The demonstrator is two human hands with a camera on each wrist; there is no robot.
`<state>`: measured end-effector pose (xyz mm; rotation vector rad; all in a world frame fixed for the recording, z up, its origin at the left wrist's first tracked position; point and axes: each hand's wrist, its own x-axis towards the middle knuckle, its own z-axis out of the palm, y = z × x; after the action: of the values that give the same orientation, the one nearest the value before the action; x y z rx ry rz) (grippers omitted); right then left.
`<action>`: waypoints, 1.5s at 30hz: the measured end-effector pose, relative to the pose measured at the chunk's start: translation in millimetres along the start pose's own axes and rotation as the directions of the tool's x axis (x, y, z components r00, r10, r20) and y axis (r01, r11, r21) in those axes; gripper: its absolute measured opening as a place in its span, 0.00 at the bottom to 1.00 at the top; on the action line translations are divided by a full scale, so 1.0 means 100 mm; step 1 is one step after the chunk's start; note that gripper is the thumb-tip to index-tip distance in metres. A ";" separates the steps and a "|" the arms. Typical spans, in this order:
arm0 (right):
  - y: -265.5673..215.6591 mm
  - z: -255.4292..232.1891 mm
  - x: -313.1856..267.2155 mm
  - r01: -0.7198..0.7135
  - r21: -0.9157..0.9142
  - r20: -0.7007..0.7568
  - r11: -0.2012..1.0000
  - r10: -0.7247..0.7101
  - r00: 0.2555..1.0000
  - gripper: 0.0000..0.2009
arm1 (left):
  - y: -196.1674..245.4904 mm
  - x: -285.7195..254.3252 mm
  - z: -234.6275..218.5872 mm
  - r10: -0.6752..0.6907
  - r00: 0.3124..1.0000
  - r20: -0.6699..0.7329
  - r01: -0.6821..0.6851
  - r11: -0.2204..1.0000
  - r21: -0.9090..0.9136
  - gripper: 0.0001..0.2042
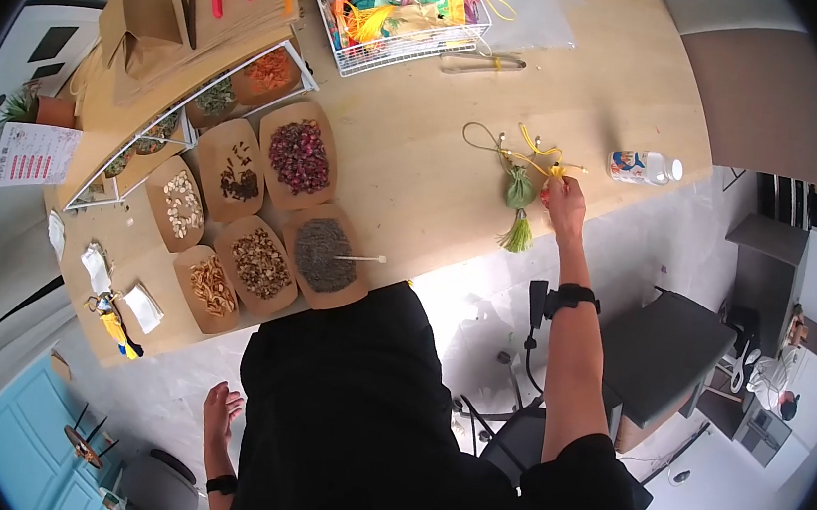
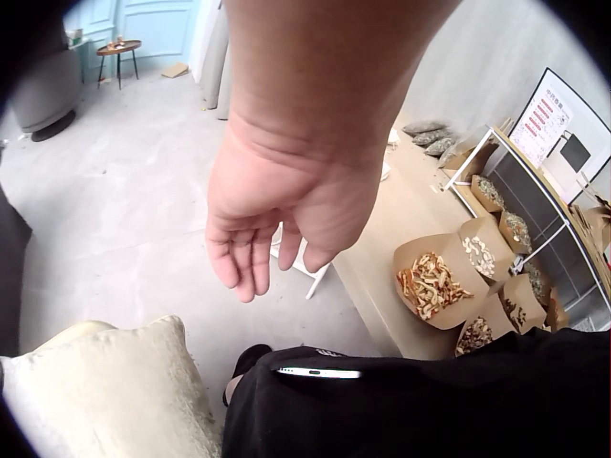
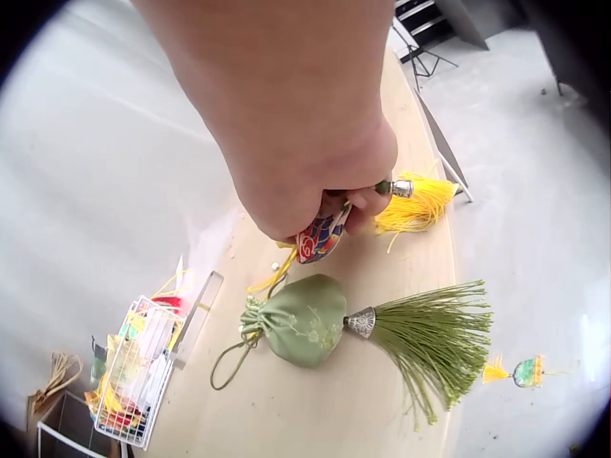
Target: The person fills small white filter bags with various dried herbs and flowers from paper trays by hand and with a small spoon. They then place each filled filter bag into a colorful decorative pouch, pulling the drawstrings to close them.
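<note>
Over the right end of the wooden table, my right hand [image 1: 566, 210] grips a small multicoloured patterned sachet [image 3: 322, 239]. A yellow tassel [image 3: 418, 205] hangs from this sachet, past the fingers. Most of the pouch is hidden by the hand. Right beside it lies a green drawstring sachet [image 3: 307, 322] with a metal cap and a long green tassel [image 3: 430, 345]; its cord loop spreads over the tabletop. My left hand [image 2: 286, 200] hangs beside the body, off the table, its fingers loosely bent and holding nothing.
A clear labelled bottle [image 1: 642, 167] lies right of the sachets. Behind are metal tongs [image 1: 483, 65] and a white wire basket [image 1: 400, 55] of colourful sachets. At left, several paper trays hold dried herbs, including rosebuds [image 1: 299, 156]; a white spoon [image 1: 363, 258] sits in one.
</note>
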<state>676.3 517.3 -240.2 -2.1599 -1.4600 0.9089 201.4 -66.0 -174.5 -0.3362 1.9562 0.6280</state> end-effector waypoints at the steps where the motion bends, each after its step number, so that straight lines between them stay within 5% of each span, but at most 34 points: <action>1: 0.05 0.04 0.03 0.000 0.000 0.002 1.000 0.000 1.000 0.18 | -0.01 -0.01 0.00 -0.005 1.000 -0.002 0.005 1.000 -0.002 0.23; 4: 0.17 0.11 0.07 0.093 0.143 0.033 0.985 -0.099 0.995 0.21 | -0.02 0.01 0.01 -0.013 1.000 0.013 0.013 1.000 0.005 0.23; 6: 0.17 0.14 0.07 0.271 -0.112 0.010 0.956 -0.272 0.962 0.21 | 0.03 -0.02 0.02 -0.011 1.000 0.024 0.011 1.000 0.007 0.23; 9: 0.05 0.13 -0.06 0.395 -0.225 -0.001 0.891 -0.405 0.914 0.21 | 0.16 -0.07 0.07 -0.013 1.000 -0.001 0.013 0.999 0.040 0.23; 10: -0.04 0.10 -0.18 0.384 -0.377 -0.027 0.843 -0.425 0.905 0.25 | 0.16 -0.04 0.06 -0.004 1.000 0.006 0.003 1.000 0.029 0.23; 13: -0.13 0.22 -0.41 0.458 -0.458 -0.114 0.762 -0.561 0.820 0.31 | 0.19 -0.03 0.07 0.006 1.000 0.001 -0.006 1.000 0.015 0.23; 17: -0.14 0.51 -0.69 0.436 -0.625 0.069 0.648 -0.510 0.857 0.40 | 0.18 -0.06 0.09 -0.006 1.000 -0.005 0.006 1.000 0.027 0.22; 35: -0.31 0.95 -0.95 0.460 -0.551 -0.007 0.697 -0.555 0.832 0.36 | -0.23 0.06 0.06 0.007 1.000 0.021 -0.006 1.000 -0.028 0.20; 37: 0.05 1.02 -0.69 0.621 -0.587 -0.057 0.520 -0.791 0.609 0.36 | -0.17 -0.01 0.08 0.005 1.000 -0.002 -0.005 0.999 -0.040 0.21; 38: 0.32 0.99 -0.55 0.621 -0.725 0.080 0.300 -0.858 0.508 0.33 | -0.30 0.12 0.01 0.028 0.999 0.025 -0.025 0.994 -0.103 0.21; 39: 0.08 0.86 -0.75 0.542 -0.439 0.077 0.716 -0.571 0.817 0.31 | -0.36 0.16 -0.05 0.070 0.997 0.042 -0.066 0.994 -0.087 0.21; 40: -0.23 0.72 -0.99 0.377 -0.280 0.043 0.883 -0.381 0.924 0.31 | -0.28 0.13 -0.04 0.033 0.999 0.029 -0.031 0.998 -0.046 0.20; 42: 0.20 0.78 -1.10 0.430 -0.454 -0.164 0.780 -0.548 0.820 0.31 | -0.22 0.08 -0.05 0.008 1.000 -0.013 -0.009 0.999 -0.050 0.18; 45: 0.45 0.68 -1.55 0.242 -0.425 -0.195 0.872 -0.349 0.917 0.33 | -0.29 0.10 -0.17 0.001 1.000 -0.001 -0.002 0.997 -0.075 0.19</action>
<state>620.3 353.9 -270.6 -2.1218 -1.8866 0.2119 198.5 -99.6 -185.5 -0.3812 1.9369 0.7032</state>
